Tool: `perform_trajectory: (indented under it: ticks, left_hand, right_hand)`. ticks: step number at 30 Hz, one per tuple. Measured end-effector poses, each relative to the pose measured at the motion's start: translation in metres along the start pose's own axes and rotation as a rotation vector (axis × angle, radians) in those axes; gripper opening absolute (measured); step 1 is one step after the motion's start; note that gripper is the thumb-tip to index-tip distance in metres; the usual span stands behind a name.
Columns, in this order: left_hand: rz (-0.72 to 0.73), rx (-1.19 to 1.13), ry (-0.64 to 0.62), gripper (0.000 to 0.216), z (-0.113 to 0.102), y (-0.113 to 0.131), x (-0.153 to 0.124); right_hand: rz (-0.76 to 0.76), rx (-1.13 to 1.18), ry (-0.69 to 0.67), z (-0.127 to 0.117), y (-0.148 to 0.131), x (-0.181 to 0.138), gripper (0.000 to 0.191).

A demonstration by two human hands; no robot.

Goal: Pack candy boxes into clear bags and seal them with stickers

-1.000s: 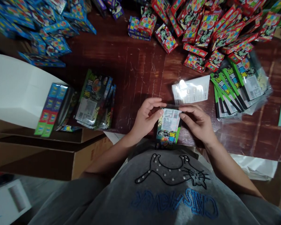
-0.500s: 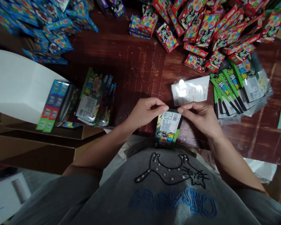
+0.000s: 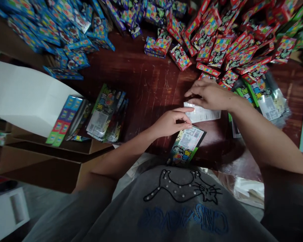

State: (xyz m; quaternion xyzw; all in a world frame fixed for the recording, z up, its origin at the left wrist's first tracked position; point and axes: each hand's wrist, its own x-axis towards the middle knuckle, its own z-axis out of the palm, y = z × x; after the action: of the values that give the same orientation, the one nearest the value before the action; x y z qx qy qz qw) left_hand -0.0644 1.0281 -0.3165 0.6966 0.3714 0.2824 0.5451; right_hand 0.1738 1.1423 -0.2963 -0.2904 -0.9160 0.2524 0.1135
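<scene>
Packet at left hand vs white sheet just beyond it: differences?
Colour: the packet is black and green with bold print; the sheet is whitish with faint marks.
Pose: the packet lies lengthwise in view, slanted; the sheet lies crosswise.
Hands: left hand is at the packet's far edge; right hand is over the sheet.
Shared: both look flat.

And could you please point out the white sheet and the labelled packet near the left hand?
White sheet [image 3: 204, 115]: head view, on its lower part.
Labelled packet [image 3: 189, 138]: head view, on its white label.

Dim light; a dark red-brown table [image 3: 151, 79], scratched and streaked, spans the upper view, a pale sheen near its front edge; grey floor [image 3: 44, 200] shows at the lower left
</scene>
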Motion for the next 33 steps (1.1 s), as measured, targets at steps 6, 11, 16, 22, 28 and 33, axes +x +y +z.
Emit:
perform_trajectory:
  ticks: [6, 11, 16, 22, 28, 33]
  left_hand:
    - [-0.053, 0.011, -0.013, 0.008, -0.001, -0.011, 0.008]
    - [-0.072, 0.059, 0.005, 0.007, 0.000, -0.007, 0.009]
    - [-0.063, 0.091, 0.036, 0.008, 0.001, 0.003, 0.004]
    - [-0.007, 0.369, 0.066, 0.006, 0.006, 0.024, 0.000]
    - [0.109, 0.662, -0.041, 0.016, 0.014, 0.007, 0.019]
    - [0.105, 0.583, 0.045, 0.010, 0.003, 0.016, -0.003]
  right_hand:
    - [-0.010, 0.028, 0.040, 0.004, -0.004, -0.009, 0.032]
    - [0.071, 0.272, 0.215, 0.001, -0.029, -0.038, 0.036]
    - [0.270, 0.364, 0.420, -0.006, -0.040, -0.067, 0.033]
    - [0.376, -0.079, 0.445, 0.027, -0.010, -0.068, 0.040]
    - [0.318, -0.073, 0.578, 0.046, -0.014, -0.065, 0.035]
    - [0.394, 0.440, 0.590, 0.021, -0.051, -0.087, 0.058]
